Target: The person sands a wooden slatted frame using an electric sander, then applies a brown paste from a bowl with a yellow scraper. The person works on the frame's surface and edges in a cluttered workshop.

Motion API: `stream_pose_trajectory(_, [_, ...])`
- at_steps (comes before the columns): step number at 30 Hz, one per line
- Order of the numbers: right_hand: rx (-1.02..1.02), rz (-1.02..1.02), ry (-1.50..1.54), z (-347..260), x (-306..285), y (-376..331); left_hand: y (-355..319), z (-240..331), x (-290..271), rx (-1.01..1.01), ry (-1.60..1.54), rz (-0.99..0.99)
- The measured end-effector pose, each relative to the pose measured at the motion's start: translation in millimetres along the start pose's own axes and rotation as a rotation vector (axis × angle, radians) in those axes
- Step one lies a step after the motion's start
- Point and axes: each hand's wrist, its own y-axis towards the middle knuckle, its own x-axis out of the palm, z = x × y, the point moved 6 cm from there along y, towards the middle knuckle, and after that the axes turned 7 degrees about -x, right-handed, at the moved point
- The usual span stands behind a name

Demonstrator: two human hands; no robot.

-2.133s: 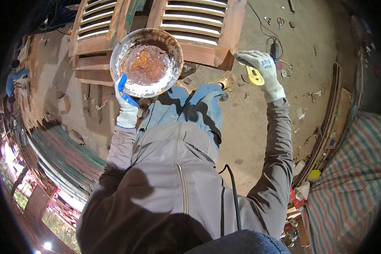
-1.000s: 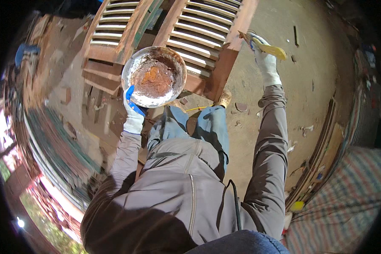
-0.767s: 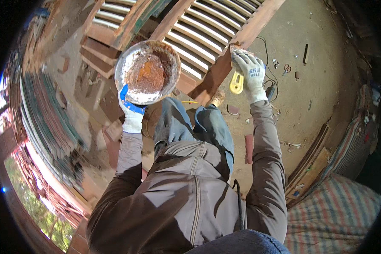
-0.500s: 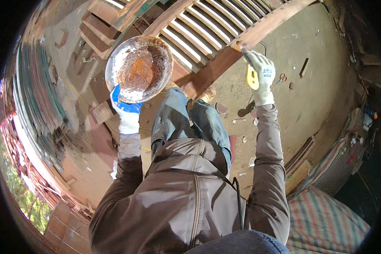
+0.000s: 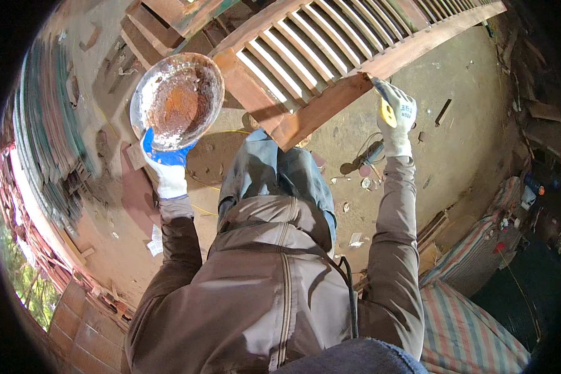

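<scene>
My left hand (image 5: pixel 167 163), in a white glove with a blue palm, grips the near rim of a round, stained metal bowl (image 5: pixel 144 93). Reddish-brown paint or paste coats its inside, with whitish crust around the wall. My right hand (image 5: pixel 397 118), gloved too, is closed round a paintbrush (image 5: pixel 388 113) with a yellow handle. Its dark tip is at the near edge of a reddish-brown slatted wooden panel (image 5: pixel 321 118), like a shutter; whether it touches is hard to make out. The panel slants from my knees toward the far right.
More wooden frames (image 5: pixel 156 34) lie beyond the bowl. Long greenish boards (image 5: pixel 47 124) are stacked at the left. Right of my legs, a corded tool (image 5: pixel 373 151) and scraps lie on the floor. A striped cloth (image 5: pixel 464 324) spreads at the lower right.
The bowl and my left hand have shifted left in the picture. My right hand with the brush sits slightly farther right and nearer. The view itself has moved, showing more of the panel.
</scene>
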Motion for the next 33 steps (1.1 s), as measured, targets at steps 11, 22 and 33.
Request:
stream_pose_trajectory(11, [0.111,-0.083,-0.004,-2.3,3.8,-59.3,2.1,0.5,7.0,-0.049,0.079,-0.096])
stream_pose_trajectory(22, [0.029,-0.18,-0.062,-40.8,7.5,-61.3,-1.5,5.2,4.6,-0.079,0.03,-0.042])
stream_pose_trajectory(33, [-0.083,-0.094,-0.179,-34.5,42.4,-44.4,-12.4,24.0,24.7,-0.086,-0.368,-0.077])
